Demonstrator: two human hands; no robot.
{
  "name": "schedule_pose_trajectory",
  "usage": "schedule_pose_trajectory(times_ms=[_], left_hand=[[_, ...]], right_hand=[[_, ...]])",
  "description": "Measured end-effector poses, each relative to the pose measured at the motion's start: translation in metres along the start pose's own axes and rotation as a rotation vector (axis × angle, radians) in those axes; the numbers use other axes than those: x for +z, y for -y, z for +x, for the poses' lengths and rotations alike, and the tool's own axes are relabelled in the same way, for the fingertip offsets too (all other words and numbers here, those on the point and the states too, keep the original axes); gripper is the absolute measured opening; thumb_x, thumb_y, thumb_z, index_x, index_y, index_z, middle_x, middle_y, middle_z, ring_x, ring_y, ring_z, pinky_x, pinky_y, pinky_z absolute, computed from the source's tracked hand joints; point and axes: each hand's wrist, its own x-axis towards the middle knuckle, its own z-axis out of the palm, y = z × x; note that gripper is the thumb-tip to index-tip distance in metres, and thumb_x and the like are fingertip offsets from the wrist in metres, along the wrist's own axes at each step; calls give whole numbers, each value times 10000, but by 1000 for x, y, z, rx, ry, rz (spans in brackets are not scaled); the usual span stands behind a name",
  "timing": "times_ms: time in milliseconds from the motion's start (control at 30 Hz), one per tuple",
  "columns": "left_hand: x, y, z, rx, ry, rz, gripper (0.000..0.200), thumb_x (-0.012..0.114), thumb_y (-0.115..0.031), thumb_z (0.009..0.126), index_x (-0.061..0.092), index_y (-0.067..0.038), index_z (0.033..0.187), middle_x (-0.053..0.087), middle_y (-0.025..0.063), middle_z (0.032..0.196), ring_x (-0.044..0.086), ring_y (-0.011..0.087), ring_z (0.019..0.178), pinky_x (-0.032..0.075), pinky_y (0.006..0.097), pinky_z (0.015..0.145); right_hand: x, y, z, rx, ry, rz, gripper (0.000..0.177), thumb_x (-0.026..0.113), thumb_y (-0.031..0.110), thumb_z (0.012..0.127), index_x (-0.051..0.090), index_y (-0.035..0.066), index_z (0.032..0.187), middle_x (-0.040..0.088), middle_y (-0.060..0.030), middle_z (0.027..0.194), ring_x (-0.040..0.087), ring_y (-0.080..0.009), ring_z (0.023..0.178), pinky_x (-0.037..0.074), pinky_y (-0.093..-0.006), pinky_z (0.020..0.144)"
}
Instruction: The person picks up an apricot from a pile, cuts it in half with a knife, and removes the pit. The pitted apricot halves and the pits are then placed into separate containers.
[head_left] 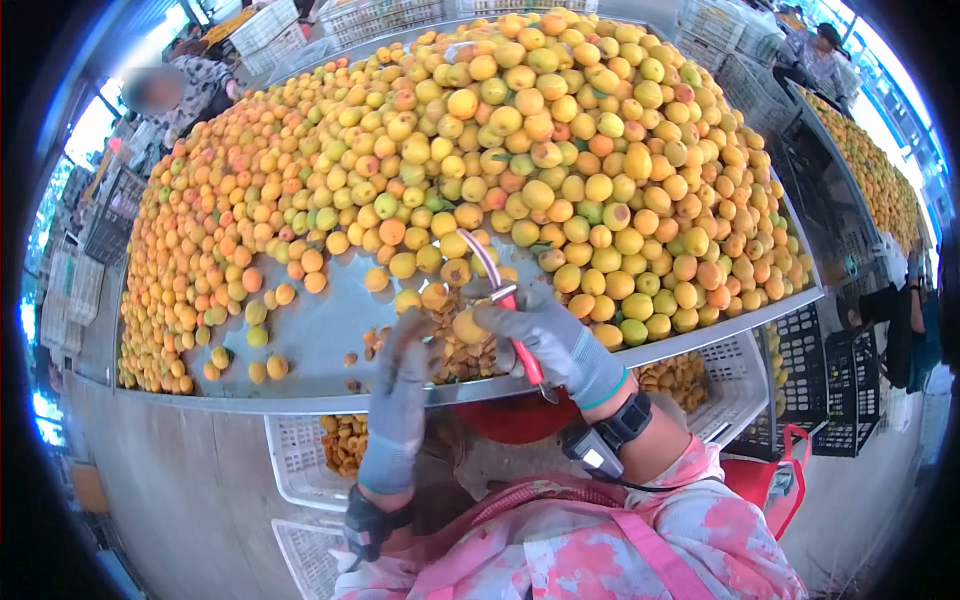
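My right hand (550, 335), in a grey glove, is closed around a red-handled cutting tool (526, 360) with a curved metal end pointing up and away. A yellow apricot (468, 326) sits at the fingertips of that hand. Left of it, my left hand (400, 375), also gloved, is raised with its fingers stretched upward, slightly smeared by motion; nothing shows in it. Cut apricot pieces (462, 360) lie on the metal table (330, 310) behind and between my hands. A large heap of whole apricots (560, 130) covers much of the table.
White crates (735, 385) with apricot halves stand below the table edge, one on either side. A red container (515, 418) is under the edge before me. Black crates (850, 390) stand at right. Other people (815, 60) sit at the far left and right.
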Motion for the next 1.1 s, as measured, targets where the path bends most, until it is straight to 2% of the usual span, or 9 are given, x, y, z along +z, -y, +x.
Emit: schedule_pose_trajectory(times_ms=[100,167,367,567,667,700,767,933,1100], left_hand=[[30,6,14,-45,170,23,503,518,-338,968,438,-16,1345,501,104,1305,545,216,1138,466,359,957],[40,16,26,-64,308,-72,524,578,-241,944,401,-21,1386,506,79,1304,522,144,1128,443,281,951],[50,34,57,-188,301,-541,438,564,-163,946,448,-68,1358,536,89,1283,550,203,1103,427,384,991],[38,46,76,-297,285,-838,432,575,-159,933,471,-127,1351,551,88,1269,548,223,1090,411,411,986],[35,56,82,-325,270,-917,425,583,-172,930,480,-115,1339,561,81,1252,540,217,1100,423,397,975],[36,58,83,-332,271,-991,410,571,-155,938,482,-94,1334,566,77,1243,539,226,1119,422,419,992],[38,55,83,-338,279,-967,403,575,-165,937,490,-86,1322,574,74,1227,549,222,1102,439,406,972],[39,47,79,-327,301,-841,392,585,-193,935,505,-74,1300,593,64,1189,584,206,1039,486,367,901],[33,54,76,-350,290,-817,366,583,-203,936,527,-65,1271,605,67,1183,600,186,1026,503,338,855]], right_hand=[[-9,-6,4,-49,-7,-47,305,628,232,900,588,53,1144,603,22,736,550,-36,509,427,-179,422],[-16,-5,8,-32,-36,-100,306,613,227,906,559,56,1153,601,24,734,540,-36,501,426,-179,423],[-25,-4,13,-198,-264,-63,312,593,161,900,488,55,1174,571,19,792,526,-29,556,418,-173,467],[-29,-12,19,-66,-226,-111,253,541,98,908,518,67,1159,497,36,746,446,-36,547,375,-207,470],[-30,-27,20,-50,-204,-469,404,522,183,933,454,29,1300,627,-150,872,627,-270,754,496,-359,666],[-28,-28,20,-45,-197,-479,404,522,183,933,454,29,1300,627,-150,872,627,-270,754,496,-359,666],[-23,-30,22,-344,-189,-854,472,529,216,932,414,23,1348,616,-239,1049,612,-389,950,484,-436,792],[-20,-48,30,-522,-210,-917,543,522,193,932,327,53,1419,597,-247,1133,604,-388,1008,503,-414,800],[-14,-50,33,-537,-198,-957,582,514,161,925,272,80,1448,627,-257,996,642,-396,864,516,-425,724]])
